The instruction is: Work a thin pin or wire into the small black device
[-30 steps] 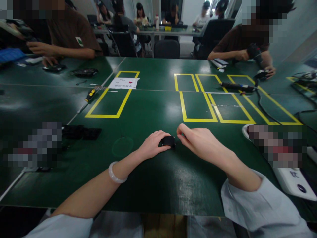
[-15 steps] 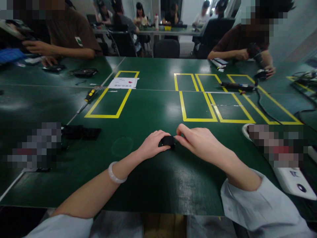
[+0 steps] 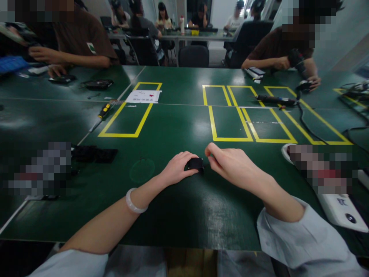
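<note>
My left hand (image 3: 178, 167) rests on the green table (image 3: 173, 207) with its fingers curled round a small black part (image 3: 195, 164). My right hand (image 3: 230, 163) lies just right of that part, fingers pinched together at its right end. What the pinch holds is too small to make out. A pale bracelet (image 3: 133, 202) sits on my left wrist.
Flat black parts (image 3: 95, 154) lie at the left. A yellow-handled screwdriver (image 3: 104, 110) and a white paper (image 3: 144, 96) lie by yellow floor-tape rectangles (image 3: 230, 123). A white device (image 3: 343, 209) sits at the right. A cabled tool (image 3: 276, 100) and other people's hands occupy the far side.
My right hand's fingertips touched the black part's end half a second ago and have now drawn slightly back. My left hand has not moved.
</note>
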### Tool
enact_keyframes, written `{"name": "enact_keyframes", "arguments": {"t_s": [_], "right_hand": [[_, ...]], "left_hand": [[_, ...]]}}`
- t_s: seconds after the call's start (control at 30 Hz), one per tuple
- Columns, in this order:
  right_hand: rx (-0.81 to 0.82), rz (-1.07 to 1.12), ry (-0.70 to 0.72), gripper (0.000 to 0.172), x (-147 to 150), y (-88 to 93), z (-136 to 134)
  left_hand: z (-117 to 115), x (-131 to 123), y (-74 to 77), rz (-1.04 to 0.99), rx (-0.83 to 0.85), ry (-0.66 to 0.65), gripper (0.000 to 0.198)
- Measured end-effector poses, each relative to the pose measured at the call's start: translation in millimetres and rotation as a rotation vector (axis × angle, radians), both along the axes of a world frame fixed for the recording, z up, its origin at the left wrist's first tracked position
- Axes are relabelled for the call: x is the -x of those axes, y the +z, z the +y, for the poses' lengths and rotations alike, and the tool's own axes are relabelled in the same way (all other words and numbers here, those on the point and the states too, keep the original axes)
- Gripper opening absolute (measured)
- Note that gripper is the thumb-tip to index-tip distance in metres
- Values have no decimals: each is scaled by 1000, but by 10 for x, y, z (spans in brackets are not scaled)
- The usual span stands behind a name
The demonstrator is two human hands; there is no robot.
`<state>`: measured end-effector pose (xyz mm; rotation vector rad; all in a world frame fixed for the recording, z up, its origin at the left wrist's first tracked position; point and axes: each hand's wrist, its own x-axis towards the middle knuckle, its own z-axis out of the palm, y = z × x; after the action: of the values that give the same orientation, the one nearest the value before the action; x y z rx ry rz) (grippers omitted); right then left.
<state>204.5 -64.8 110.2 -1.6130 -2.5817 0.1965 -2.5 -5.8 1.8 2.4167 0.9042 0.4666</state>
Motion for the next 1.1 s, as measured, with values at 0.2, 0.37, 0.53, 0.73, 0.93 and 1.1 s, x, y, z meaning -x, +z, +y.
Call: {"name": "enact_keyframes", "arguments": {"t_s": [0.2,0.37,0.53,0.73,0.93,1.1], "right_hand": [[24,-16,-15,26,15,7,4],[2,-36,-9,22,2,-17,22],[-2,-24,4,19,-11,-21,27],[-8,13,8,16,-21,-33,13],[22,3,-19,25,3,-2,7],[0,-20,-10,22,-4,-37,22]], "left_hand": [[-3,0,1,3,-1,6,34],[-1,6,-3,2,1,-1,33],[3,6,-12,5,0,-5,33],[5,-1,-19,0,-17,-5,34],[7,2,-28,-8,-11,-8,34],[10,2,-23,-7,-18,-7,34]]}}
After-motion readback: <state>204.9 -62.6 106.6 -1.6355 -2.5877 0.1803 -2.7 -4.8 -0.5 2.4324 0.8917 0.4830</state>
